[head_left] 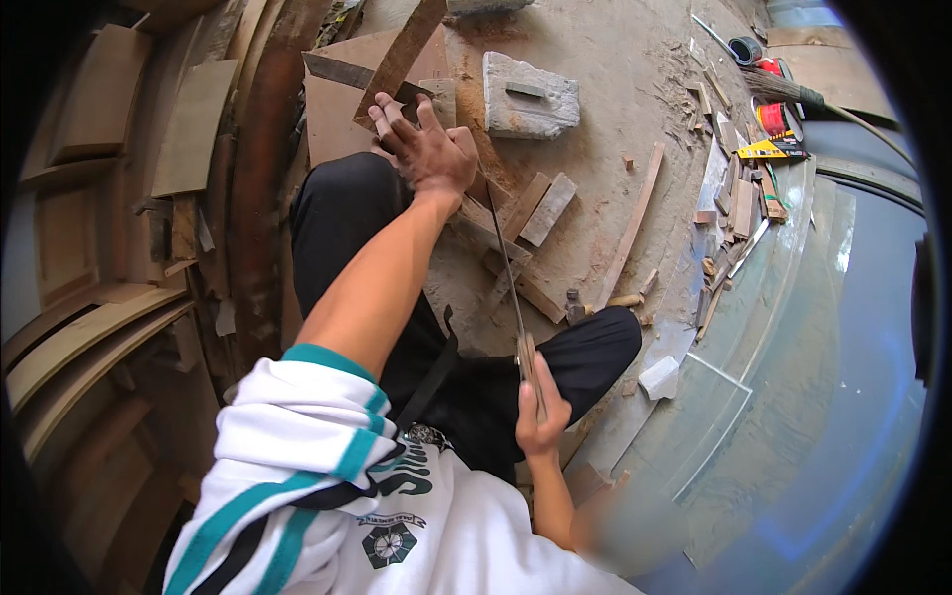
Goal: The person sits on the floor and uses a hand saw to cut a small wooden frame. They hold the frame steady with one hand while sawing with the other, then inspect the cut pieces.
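Floor [605, 59], grey-brown and dusty, fills the upper middle of the frame, with a pale bluish sheet [823, 397] spreading over the right side and stacked boards [198, 129] crowding the left. The person's white top [466, 545], with teal and black stripes on the sleeve, covers the bottom centre; above it, black trousers [342, 218] show two bent knees. A loose pile of wood offcuts [739, 198] lies at upper right, and a long narrow slat [635, 223] slants right of centre. Crossed wooden strips [405, 50] sit at upper centre-left, where the left hand [428, 154] rests with its fingers apart and laid on the wood. A long thin-bladed tool [510, 266], seen nearly edge-on, runs through the centre; the right hand [542, 407], lower centre, is clamped on its handle, and the blade's far end reaches up just beside the left wrist. Near the top centre stands a rough whitish block [545, 114]. Toward the right rim is a red tin [773, 119]; right of the right knee lies a white chunk [659, 378]. Smallest is a dark bar [524, 90] on top of the block.
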A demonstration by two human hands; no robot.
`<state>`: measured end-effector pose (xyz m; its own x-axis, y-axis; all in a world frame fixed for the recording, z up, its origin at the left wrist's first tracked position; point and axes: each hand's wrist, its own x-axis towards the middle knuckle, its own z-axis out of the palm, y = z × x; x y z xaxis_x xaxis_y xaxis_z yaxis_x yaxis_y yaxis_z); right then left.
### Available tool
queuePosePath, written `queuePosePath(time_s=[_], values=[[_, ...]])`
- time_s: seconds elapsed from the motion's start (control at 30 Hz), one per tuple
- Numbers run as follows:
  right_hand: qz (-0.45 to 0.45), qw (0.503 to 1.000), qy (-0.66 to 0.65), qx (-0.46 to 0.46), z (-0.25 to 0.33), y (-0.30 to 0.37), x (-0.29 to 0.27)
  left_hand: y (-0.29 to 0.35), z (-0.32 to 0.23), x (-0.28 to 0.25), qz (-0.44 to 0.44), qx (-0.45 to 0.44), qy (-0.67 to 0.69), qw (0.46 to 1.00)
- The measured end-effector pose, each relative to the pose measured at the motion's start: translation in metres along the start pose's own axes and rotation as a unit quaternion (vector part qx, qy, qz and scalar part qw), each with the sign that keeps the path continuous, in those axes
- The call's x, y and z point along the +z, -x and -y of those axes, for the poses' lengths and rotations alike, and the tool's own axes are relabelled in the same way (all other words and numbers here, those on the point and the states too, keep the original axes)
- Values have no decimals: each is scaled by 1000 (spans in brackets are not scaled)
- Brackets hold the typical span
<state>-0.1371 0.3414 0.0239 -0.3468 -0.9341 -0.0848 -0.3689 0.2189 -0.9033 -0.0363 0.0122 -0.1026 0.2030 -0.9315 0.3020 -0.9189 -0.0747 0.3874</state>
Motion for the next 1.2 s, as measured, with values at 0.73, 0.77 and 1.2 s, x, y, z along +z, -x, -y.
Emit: queuePosePath(time_s=[0.73,0.77,1.2], values=[[-57,998,-30,1,-28,-135,77,1,-7,6,3,-2,3,1000],[-60,998,-28,5,-31,-139,79,-1,-6,7,2,-4,-2,1000],[-196,979,-51,-5,-50,-41,25,0,-5,13,-12,-6,-2,1000]])
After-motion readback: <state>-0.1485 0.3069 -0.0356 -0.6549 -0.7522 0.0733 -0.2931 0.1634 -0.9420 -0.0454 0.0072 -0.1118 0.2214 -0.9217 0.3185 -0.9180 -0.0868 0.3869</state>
